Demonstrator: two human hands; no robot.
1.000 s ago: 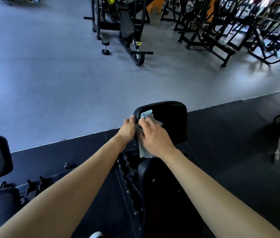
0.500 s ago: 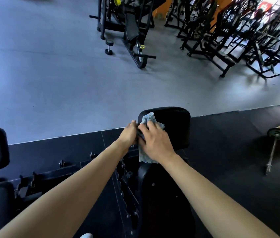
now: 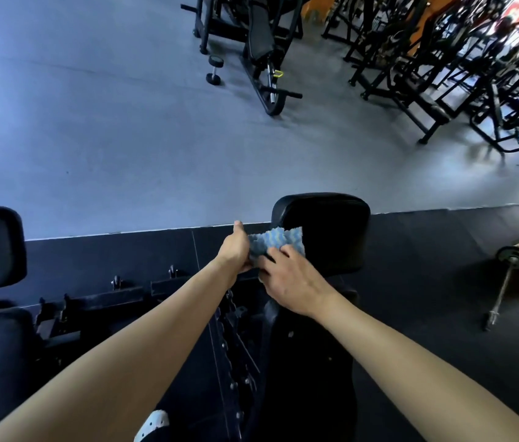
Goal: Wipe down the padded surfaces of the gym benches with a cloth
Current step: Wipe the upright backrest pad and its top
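While between hands (image 3: 236, 250) (image 3: 293, 279), cloth (image 3: 279, 238) above fingertips (image 3: 284, 249).

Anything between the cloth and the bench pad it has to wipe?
Nothing visible. The left hand and right hand hold the cloth at the left edge of the black pad, overlapping it in view. Whether the cloth touches the pad is unclear.

Grey floor (image 3: 92, 138); black mats (image 3: 427, 266); machines (image 3: 427, 59) beyond.
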